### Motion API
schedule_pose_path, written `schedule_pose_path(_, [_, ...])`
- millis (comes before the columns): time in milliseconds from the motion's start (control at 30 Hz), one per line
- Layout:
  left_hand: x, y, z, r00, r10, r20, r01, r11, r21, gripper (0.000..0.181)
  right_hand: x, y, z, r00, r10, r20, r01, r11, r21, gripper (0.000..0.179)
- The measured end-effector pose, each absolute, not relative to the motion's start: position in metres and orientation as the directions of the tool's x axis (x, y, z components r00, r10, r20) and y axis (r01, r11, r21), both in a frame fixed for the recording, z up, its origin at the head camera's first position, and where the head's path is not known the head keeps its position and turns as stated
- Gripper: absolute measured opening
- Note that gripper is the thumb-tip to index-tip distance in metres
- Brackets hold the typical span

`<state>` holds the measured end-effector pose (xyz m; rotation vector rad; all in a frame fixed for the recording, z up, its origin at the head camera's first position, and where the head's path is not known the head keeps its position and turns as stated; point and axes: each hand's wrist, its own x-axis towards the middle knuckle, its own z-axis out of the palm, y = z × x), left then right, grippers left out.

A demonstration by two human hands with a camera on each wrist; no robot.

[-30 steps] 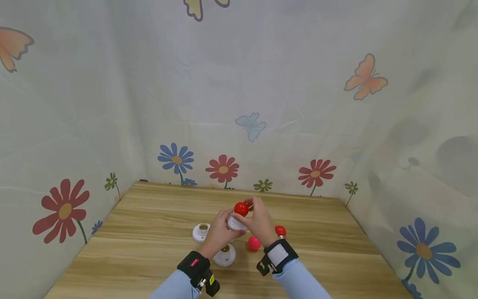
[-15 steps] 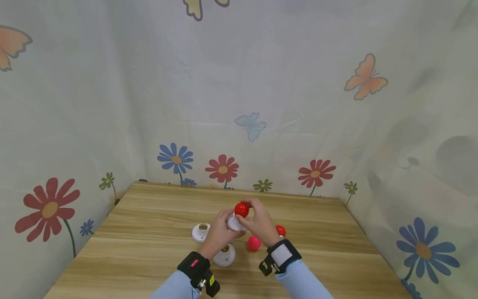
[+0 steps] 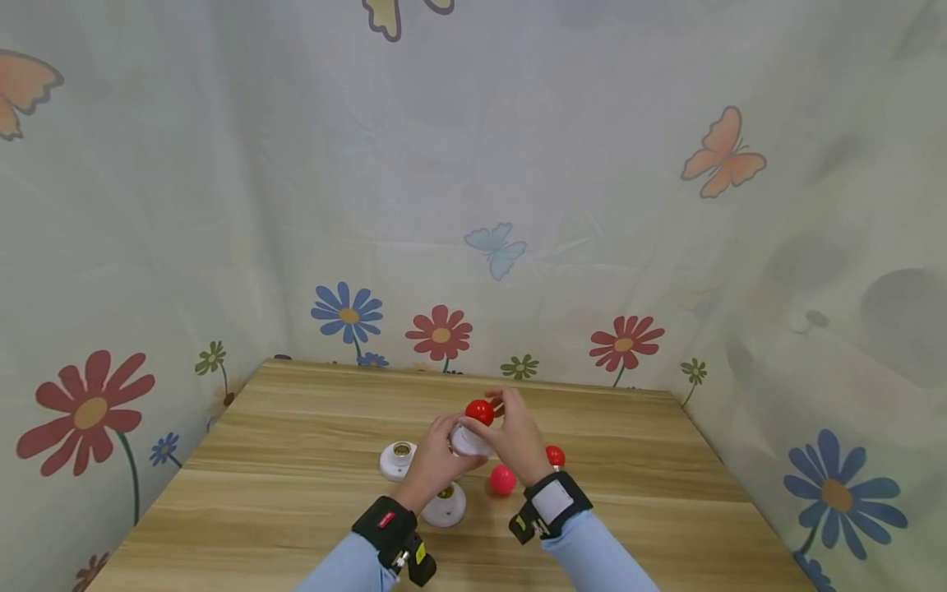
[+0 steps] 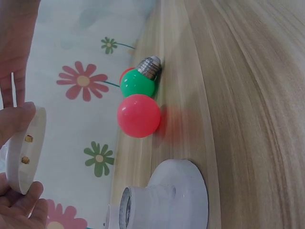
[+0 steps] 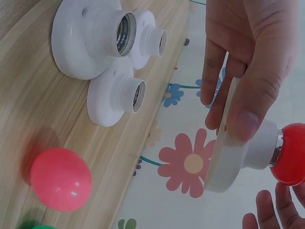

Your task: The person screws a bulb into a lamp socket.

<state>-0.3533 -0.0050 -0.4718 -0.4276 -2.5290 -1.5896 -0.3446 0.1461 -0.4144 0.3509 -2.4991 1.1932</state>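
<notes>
My left hand point(image 3: 435, 467) grips a white lamp socket point(image 3: 468, 444) by its round base, raised over the table. A red light bulb point(image 3: 480, 410) sits in the socket's mouth, with a strip of its metal screw base showing in the right wrist view. Around the bulb are the thumb and fingers of my right hand point(image 3: 519, 442). Part of the bulb point(image 5: 293, 155) is cut off by the right wrist frame's edge, where right-hand fingertips lie close under it. Two brass contacts show on the underside of the socket point(image 4: 28, 150) in the left wrist view.
White sockets stand mouth up on the wooden table point(image 3: 311, 493), one socket point(image 3: 445, 511) beneath my left wrist, others point(image 5: 116, 98) near it. A pink-red bulb point(image 3: 503, 480), a green bulb point(image 4: 137, 84) and another red bulb point(image 3: 556, 456) lie right of them. A floral curtain point(image 3: 518, 164) surrounds the table.
My right hand turns slightly at the bulb, its wrist swinging right and then back left. The left hand and socket stay almost in place.
</notes>
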Motion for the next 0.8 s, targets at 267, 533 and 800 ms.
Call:
schedule_pose_path(267, [-0.355, -0.004, -0.473, -0.955, 0.169, 0.244, 0.294, 0.419, 0.859, 0.076, -0.344, 0.146, -0.412, -0.907, -0.065, 0.417, -0.364, 0.619, -0.696, 0.051])
schedule_pose_path(533, [-0.356, -0.004, -0.473, -0.951, 0.172, 0.258, 0.307, 0.413, 0.857, 0.077, -0.345, 0.154, -0.412, -0.857, -0.205, 0.473, -0.495, 0.582, -0.645, 0.047])
schedule_pose_path(800, [-0.355, -0.004, -0.472, -0.946, 0.168, 0.276, 0.322, 0.424, 0.847, 0.077, -0.344, 0.160, -0.412, -0.798, -0.328, 0.506, -0.597, 0.540, -0.593, 0.049])
